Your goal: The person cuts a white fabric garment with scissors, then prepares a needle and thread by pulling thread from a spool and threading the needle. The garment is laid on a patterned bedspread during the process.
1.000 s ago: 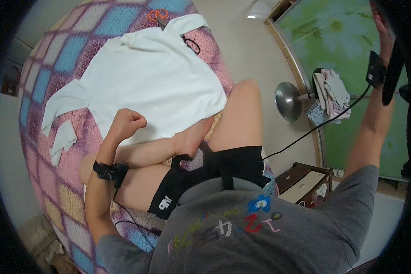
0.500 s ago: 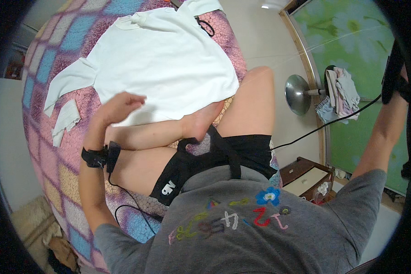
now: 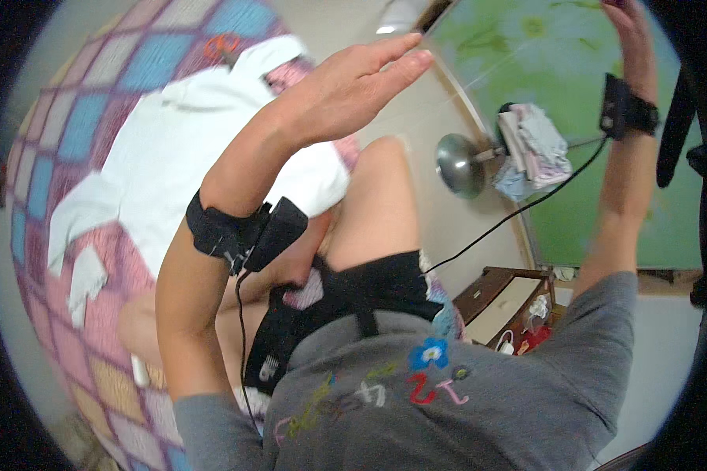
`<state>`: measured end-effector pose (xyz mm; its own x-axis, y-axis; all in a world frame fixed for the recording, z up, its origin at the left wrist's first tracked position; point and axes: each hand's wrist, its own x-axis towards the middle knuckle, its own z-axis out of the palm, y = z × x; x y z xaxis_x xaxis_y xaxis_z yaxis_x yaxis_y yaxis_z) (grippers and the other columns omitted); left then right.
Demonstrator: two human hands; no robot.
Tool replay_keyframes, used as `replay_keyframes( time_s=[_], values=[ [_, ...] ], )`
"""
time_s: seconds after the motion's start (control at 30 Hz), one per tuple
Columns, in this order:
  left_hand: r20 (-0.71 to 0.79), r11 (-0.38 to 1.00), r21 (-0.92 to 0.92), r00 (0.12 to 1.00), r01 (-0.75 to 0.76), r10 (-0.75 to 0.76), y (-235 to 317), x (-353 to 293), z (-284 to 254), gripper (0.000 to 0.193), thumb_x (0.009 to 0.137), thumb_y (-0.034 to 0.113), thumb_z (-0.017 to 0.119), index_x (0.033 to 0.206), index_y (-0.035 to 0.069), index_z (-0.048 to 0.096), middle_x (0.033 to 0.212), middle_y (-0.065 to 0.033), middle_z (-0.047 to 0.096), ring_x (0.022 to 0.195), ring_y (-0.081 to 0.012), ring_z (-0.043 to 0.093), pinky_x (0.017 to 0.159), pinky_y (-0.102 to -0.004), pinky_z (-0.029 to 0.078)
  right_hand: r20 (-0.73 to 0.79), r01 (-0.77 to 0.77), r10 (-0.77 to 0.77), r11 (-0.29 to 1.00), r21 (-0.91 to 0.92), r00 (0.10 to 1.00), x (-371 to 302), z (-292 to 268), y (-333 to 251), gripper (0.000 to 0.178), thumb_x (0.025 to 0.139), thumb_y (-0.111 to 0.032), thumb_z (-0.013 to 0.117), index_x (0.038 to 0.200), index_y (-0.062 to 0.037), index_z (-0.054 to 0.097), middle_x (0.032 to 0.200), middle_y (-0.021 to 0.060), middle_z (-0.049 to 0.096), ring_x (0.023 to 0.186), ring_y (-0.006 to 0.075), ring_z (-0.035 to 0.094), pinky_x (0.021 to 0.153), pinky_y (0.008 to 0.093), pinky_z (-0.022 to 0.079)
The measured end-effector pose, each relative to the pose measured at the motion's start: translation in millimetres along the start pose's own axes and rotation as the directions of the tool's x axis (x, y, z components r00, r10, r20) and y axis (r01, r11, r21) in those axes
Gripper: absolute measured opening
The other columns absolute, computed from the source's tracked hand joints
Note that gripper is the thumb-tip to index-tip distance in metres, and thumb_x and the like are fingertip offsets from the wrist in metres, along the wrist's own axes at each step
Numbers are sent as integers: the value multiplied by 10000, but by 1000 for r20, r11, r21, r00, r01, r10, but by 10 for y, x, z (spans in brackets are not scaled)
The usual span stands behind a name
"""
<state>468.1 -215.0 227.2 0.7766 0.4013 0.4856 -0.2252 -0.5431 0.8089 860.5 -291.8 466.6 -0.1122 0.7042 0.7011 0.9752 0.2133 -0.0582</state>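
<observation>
My left hand [image 3: 353, 90] is raised over the far side of the bed, fingers stretched out and nothing in it. Beneath and to its left, a white long-sleeved top [image 3: 181, 149] lies spread on the bed, partly covered by my forearm. A small white piece of cloth [image 3: 88, 279] rests beside its left sleeve. My right hand [image 3: 628, 20] is lifted at the upper right, away from the bed; its fingers are cut off by the picture's rim. Each wrist wears a black strap with a small box and cable.
A checkered pink, blue and purple cover [image 3: 102, 385] lies on the bed under my bare legs. Orange loops [image 3: 224, 45] sit past the top. To the right are a round metal stand [image 3: 461, 165], folded clothes [image 3: 532, 141], a brown cabinet [image 3: 487, 298] and a green flowered panel [image 3: 558, 47].
My left hand has risen from above the white top, moving right and away from me. My right hand has come up and left at the rim. The whole view has shifted.
</observation>
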Motion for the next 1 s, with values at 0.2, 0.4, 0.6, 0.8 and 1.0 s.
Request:
replay_keyframes(
  time_s=[0.2, 0.4, 0.6, 0.8, 1.0],
  values=[
    [-67, 915, -402, 998, -25, -2, 325, 687, 89, 516, 954, 355, 429, 1261, -59, 443, 1139, -140, 590, 1099, -201, 530, 934, -294, 394, 336, -366, 173, 196, 910, 926, -4, 827, -1307, 170, 917, -97, 498, 1071, -32, 529, 731, -26, 553, 551, 16, 488, 447, 117, 409],
    [156, 548, -825, 988, 139, -15, 654, 598, 53, 446, 925, 303, 523, 1237, -14, 483, 1081, -112, 606, 1001, -152, 580, 852, -274, 478, 395, -456, 302, 166, 875, 868, -173, 920, -2345, 211, 907, -131, 532, 1053, 13, 582, 709, 7, 557, 505, 24, 419, 420, 165, 320],
    [70, 662, -690, 937, 293, -343, 530, 136, -273, 222, 887, 189, 597, 986, -6, 635, 736, -23, 624, 585, -43, 549, 491, -151, 408, 374, -444, 302, 210, 871, 877, -161, 935, -2015, 266, 930, -133, 500, 1142, 27, 518, 736, -8, 543, 485, 11, 323, 434, 161, 287],
    [-44, 819, -294, 849, 493, -527, 357, -769, -1064, 189, 880, 148, 584, 906, -28, 647, 784, -65, 649, 710, -129, 603, 682, -253, 481, 258, -356, 419, 174, 918, 871, -311, 694, -1150, 360, 910, -129, 526, 1235, 3, 447, 764, 4, 566, 601, 50, 519, 502, 120, 445],
    [53, 784, -156, 798, 600, -600, 368, -1358, -1509, 194, 838, 161, 633, 869, -28, 662, 944, -55, 594, 983, -162, 531, 895, -294, 380, 387, -408, 149, 165, 898, 910, -562, 175, 243, 409, 892, -92, 546, 1267, -16, 402, 924, 1, 555, 634, 20, 442, 515, 127, 370]
  ],
)
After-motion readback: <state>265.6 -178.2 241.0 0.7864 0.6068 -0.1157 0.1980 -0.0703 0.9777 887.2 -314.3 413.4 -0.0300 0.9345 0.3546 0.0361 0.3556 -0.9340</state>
